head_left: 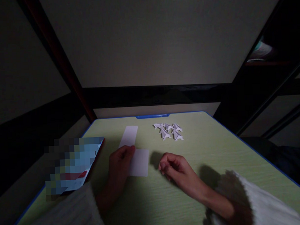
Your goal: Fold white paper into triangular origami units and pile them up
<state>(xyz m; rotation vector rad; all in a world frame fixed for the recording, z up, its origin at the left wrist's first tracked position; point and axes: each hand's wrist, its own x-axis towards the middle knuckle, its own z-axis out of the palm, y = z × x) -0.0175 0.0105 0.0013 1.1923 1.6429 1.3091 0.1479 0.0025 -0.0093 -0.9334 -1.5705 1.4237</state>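
Observation:
My left hand (121,162) pinches a squarish piece of white paper (139,163) by its left side, thumb on top. Just beyond that hand a longer white paper strip (129,135) lies on the table, its near end hidden behind my fingers. To the right, my right hand (173,168) hovers over the table with fingers curled in and nothing visible in them. Farther back sits a cluster of several small folded white paper figures (168,131), pointed and star-like in outline.
A tablet (80,165) with a lit, partly blurred screen stands at the table's left edge. The pale green table (203,143) has a blue rim and a blue handle (152,116) at the far side. Cabinet panels (149,43) rise behind it.

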